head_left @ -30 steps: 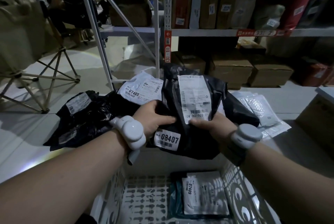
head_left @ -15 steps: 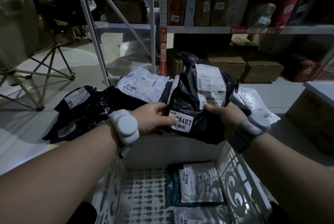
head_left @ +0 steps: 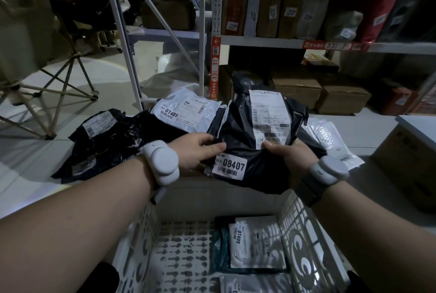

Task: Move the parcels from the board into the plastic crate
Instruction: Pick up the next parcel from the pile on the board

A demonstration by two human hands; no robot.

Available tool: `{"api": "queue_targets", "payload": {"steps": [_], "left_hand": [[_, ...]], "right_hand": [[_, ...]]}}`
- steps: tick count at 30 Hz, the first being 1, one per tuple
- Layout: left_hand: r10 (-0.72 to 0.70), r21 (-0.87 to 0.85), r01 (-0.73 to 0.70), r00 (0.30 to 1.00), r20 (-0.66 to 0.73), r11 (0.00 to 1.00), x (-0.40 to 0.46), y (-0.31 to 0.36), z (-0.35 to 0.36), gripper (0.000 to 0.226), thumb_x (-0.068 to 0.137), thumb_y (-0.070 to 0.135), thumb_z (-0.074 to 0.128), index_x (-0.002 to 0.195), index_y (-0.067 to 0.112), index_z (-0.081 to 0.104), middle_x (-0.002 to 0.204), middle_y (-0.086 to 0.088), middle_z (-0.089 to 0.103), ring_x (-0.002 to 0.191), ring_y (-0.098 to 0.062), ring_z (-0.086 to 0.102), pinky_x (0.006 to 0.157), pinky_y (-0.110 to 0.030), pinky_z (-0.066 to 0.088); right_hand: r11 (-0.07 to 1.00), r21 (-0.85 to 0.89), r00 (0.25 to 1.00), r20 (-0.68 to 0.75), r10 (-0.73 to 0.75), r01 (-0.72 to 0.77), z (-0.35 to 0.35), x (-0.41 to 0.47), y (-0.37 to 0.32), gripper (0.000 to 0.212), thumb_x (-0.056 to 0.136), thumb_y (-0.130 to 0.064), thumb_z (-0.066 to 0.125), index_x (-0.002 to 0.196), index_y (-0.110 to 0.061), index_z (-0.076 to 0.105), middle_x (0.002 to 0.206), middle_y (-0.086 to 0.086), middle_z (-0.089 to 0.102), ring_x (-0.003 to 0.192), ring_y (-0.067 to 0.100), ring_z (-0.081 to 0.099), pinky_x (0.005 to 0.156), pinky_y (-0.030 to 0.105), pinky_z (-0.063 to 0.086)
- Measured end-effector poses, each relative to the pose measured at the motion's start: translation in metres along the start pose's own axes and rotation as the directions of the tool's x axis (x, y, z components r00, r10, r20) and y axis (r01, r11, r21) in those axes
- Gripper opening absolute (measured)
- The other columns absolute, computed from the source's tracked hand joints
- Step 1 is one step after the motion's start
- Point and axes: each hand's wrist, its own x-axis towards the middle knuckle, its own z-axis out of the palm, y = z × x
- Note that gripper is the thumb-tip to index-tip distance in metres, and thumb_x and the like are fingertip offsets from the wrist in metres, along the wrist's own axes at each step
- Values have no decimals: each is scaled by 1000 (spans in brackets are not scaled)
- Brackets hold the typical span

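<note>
Parcel 08407 (head_left: pixel 254 151), a black plastic mailer, is being held above the far rim of the white plastic crate (head_left: pixel 304 233) by both hands. Its left edge is being pinched by the left hand (head_left: pixel 198 151), thumb on top, while its right side is being gripped by the right hand (head_left: pixel 290 153), the thumb lying over the lower edge of a long white shipping label. On a small white sticker at the parcel's near corner "08407" is being shown in bold digits above a barcode; on the long label only "076" and barcodes are being made out, the rest being blurred.

Behind it, on the pale board (head_left: pixel 33 170), a white mailer (head_left: pixel 186 113) marked "07405" is being supported by a heap of black mailers (head_left: pixel 106 141), one of which is carrying a white label too small to read. Clear plastic bags (head_left: pixel 330 139) are lying to the right of the held parcel.

Inside the crate, a white parcel (head_left: pixel 257 245) marked "07409" is lying flat on a dark teal one, by the right wall. A second white parcel (head_left: pixel 254 285) is being cut off at the bottom edge.

White devices are being worn on both wrists. On the shelving (head_left: pixel 271 41) beyond, red tags reading "33" are being displayed.
</note>
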Motion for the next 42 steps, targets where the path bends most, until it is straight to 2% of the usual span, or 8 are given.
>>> {"api": "queue_targets", "payload": {"steps": [5,12,17,23,28,34,37,42], "left_hand": [[14,22,-12,995,-103,1000,2,-3,0,32,89,31,60,115,13,59,95,10,63,79,-1,59,60,-2,45],[45,37,-37,968,-248,999,5,-7,-1,28,86,21,66,113,12,65,102,7,64,94,-8,60,65,-4,40],[24,-19,-29,977,-212,999,5,-8,0,27,86,16,66,112,9,65,103,4,66,87,-5,61,68,-6,45],[-67,-168,28,972,-227,985,11,-13,-3,37,85,8,67,119,4,54,109,-14,65,95,-29,63,80,-42,50],[-94,-261,18,954,-283,965,14,-14,-7,33,85,12,67,115,13,53,91,-5,63,81,-19,61,82,-43,49],[-32,-161,-7,970,-241,987,11,-5,6,44,81,27,71,118,23,49,101,5,60,94,-13,60,82,-32,49],[-86,-337,31,985,-147,941,9,-6,12,56,76,36,75,124,14,56,110,-1,70,101,-20,67,93,-38,52],[-147,-555,84,987,-68,827,-1,-13,13,29,86,14,64,115,10,63,112,-12,69,101,-29,66,91,-42,52]], "right_hand": [[984,-179,987,162,16,13,12,-11,4,24,81,1,68,106,0,67,97,14,72,92,31,69,93,44,52],[987,73,979,155,132,-144,14,-5,4,36,88,-29,64,114,-4,65,108,16,70,99,34,67,93,47,51],[992,84,992,90,86,-93,11,-5,3,20,93,-8,55,111,-7,63,111,21,68,98,38,66,90,49,52],[995,75,996,62,67,-71,11,-7,-4,16,91,0,54,100,-7,64,98,20,70,90,36,67,89,50,52],[991,119,997,42,63,-67,11,-7,-9,15,93,-2,53,103,-10,62,105,20,69,96,38,66,90,53,51],[980,178,991,112,72,-91,11,-12,-13,23,95,-7,51,116,-3,59,103,20,70,92,37,68,84,49,54],[966,230,977,204,67,-115,13,-18,-13,29,96,-6,46,122,2,56,112,23,66,93,36,68,81,46,57],[973,174,953,288,95,-150,10,-23,-7,29,95,-4,46,121,5,55,101,19,69,84,30,70,78,41,58]]}}
